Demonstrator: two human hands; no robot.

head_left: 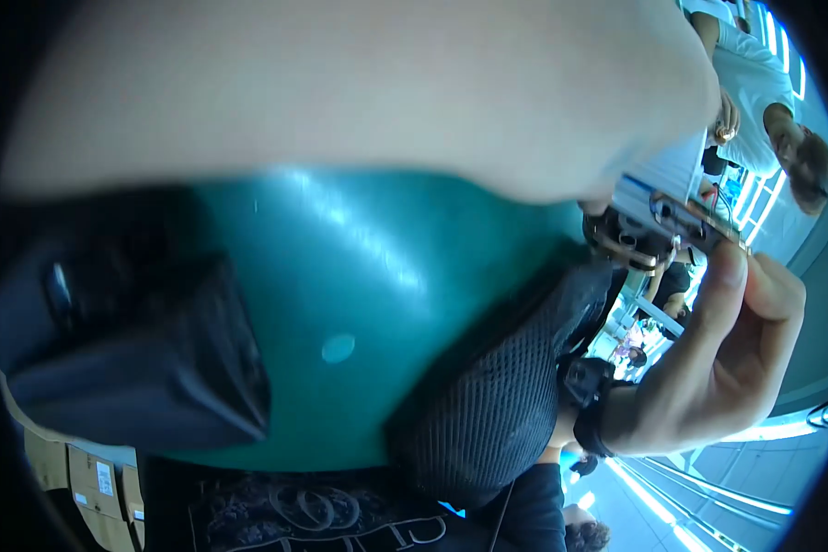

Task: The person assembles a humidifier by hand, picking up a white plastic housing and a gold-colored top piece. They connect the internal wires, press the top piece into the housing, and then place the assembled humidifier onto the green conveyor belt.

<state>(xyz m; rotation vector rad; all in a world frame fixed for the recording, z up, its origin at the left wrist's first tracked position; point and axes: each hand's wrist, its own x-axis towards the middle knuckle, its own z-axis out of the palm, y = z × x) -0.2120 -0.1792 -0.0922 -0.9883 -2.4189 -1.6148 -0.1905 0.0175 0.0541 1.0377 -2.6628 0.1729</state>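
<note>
A large, blurred bare forearm [368, 92], seemingly my left, spans the top of the head view. Its hand is smeared and mostly out of sight, so its fingers do not show. At the right, my right hand [727, 359] is raised, with thumb and forefinger pinched on the edge of a thin, flat dark part with a copper-coloured rim [695, 221]. Beside that part is a rounded dark piece with a similar shiny rim [630, 241]; whether the two are joined is unclear. A black band with a small black device [587, 379] circles my right wrist.
Below lies a glossy green surface [322, 276] with a pale oval spot. A black, folded-looking object [138, 368] sits on its left, and a black ribbed mesh item [488, 405] near its right edge. Cardboard boxes [97, 483] stand lower left; a person in white [750, 83] is upper right.
</note>
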